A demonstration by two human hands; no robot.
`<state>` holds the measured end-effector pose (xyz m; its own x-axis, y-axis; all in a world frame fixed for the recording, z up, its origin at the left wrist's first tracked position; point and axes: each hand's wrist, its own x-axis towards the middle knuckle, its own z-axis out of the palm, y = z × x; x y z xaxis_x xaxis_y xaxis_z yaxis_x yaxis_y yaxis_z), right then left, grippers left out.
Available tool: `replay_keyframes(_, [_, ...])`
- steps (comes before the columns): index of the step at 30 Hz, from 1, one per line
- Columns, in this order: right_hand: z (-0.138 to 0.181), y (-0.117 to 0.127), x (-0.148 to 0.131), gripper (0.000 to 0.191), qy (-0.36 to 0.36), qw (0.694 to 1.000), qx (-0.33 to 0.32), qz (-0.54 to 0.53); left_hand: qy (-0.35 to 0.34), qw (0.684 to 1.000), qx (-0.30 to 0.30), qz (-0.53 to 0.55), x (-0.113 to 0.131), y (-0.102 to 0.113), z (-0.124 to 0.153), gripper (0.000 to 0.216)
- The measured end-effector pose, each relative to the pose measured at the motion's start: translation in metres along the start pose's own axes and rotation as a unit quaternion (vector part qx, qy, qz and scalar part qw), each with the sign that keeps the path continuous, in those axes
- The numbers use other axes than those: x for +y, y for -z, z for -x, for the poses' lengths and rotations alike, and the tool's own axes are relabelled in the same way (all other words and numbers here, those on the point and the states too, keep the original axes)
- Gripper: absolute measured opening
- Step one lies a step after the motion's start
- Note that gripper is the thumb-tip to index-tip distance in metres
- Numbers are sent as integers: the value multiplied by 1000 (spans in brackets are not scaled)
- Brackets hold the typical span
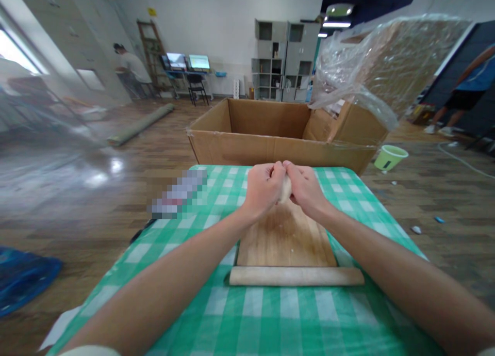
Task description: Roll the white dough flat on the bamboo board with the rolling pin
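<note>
My left hand (263,187) and my right hand (305,187) are closed together round a pale lump of dough (285,189), held just above the far end of a wooden board (285,240). Only a sliver of the dough shows between the fingers. A wooden rolling pin (296,276) lies across the near edge of the board, untouched. Board and pin rest on a table with a green and white checked cloth (247,314).
A large open cardboard box (270,134) stands beyond the table's far edge, with crumpled clear plastic (371,62) over its right side. A blurred object (180,193) lies on the cloth at left. A green cup (390,157) sits on the floor. People stand far left and far right.
</note>
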<state>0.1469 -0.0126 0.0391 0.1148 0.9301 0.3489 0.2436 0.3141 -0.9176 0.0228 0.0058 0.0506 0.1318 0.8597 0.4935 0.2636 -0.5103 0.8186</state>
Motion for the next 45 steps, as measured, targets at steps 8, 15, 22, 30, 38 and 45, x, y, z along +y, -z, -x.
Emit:
replay_keyframes(8, [3,15,-20,48,146,968,29,200,20,1000,-21,-1,-3,-3,-2,48])
replay_keyframes(15, [-4,26,-17,66,118,976,15,183,39,997,-63,-4,-3,-4,-6,57])
replay_keyframes(22, [-11,16,-6,67,-155,987,-50,0,14,1000,-4,-23,1,-2,-6,53])
replay_keyframes(30, [-3,13,-14,58,8,991,51,124,11,1000,10,-23,-2,-3,-4,51])
replay_keyframes(38, [-5,23,-24,61,94,967,43,234,-9,999,6,-49,-1,-2,-4,58])
replay_keyframes(45, [-3,24,-24,67,134,966,-89,200,0,998,-32,-53,-7,-2,-2,60])
